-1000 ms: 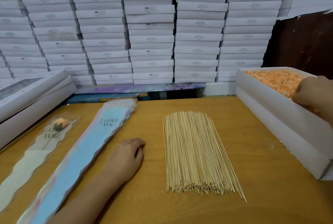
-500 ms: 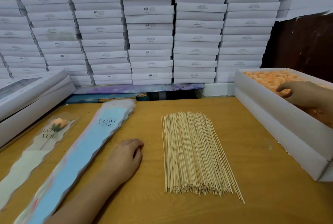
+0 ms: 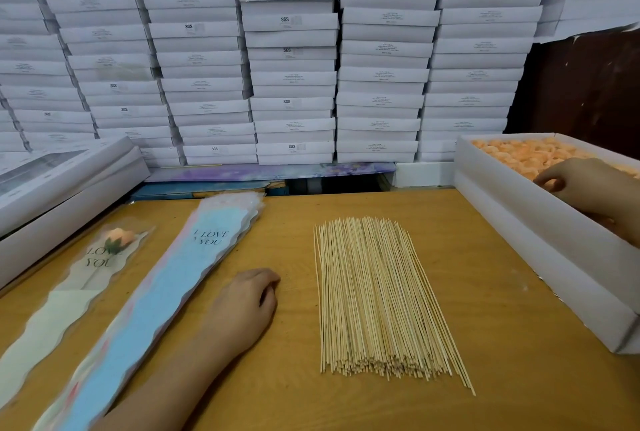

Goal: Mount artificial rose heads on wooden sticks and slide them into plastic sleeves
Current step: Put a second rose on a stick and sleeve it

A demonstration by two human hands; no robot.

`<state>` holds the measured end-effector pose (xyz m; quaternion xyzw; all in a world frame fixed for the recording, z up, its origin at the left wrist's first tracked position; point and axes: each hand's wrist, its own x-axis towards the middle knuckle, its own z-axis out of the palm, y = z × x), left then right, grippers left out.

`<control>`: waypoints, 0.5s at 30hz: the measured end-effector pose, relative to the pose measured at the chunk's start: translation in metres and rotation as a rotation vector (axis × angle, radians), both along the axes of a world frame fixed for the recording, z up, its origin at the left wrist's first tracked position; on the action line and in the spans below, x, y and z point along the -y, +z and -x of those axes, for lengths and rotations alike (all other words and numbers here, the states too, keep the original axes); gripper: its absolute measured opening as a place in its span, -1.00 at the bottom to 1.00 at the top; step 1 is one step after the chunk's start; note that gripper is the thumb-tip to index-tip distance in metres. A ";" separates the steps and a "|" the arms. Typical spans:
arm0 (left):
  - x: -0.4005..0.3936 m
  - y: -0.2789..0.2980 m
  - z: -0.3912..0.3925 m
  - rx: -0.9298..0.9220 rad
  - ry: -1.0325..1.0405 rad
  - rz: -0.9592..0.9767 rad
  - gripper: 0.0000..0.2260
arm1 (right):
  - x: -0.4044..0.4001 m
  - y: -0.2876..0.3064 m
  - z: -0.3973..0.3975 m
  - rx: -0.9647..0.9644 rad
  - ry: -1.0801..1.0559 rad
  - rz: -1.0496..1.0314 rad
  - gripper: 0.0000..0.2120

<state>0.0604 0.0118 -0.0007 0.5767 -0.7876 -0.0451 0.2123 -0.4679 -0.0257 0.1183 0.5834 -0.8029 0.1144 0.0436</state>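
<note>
Reaching farther along the white box [image 3: 540, 222] of orange rose heads [image 3: 519, 157] since a second ago, the right hand [image 3: 585, 184] curls over them, grip unclear. Left of the wooden sticks [image 3: 377, 295], the left hand [image 3: 242, 309] rests loosely curled on open bench [image 3: 502, 344], beside sleeves [image 3: 166, 292] reading "I LOVE YOU"; boxes [image 3: 291, 49] behind read "SGS".

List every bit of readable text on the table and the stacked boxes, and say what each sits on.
"I LOVE YOU": top blue sleeve of the stack.
"LOVE YOU": clear sleeve holding the finished rose.
"SGS": several stacked white boxes.
Small label print on the boxes: too blurred to read.
</note>
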 end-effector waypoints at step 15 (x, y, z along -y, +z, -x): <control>0.001 -0.001 0.000 -0.001 -0.002 0.002 -0.69 | -0.007 0.013 -0.010 -0.103 -0.171 0.297 -0.81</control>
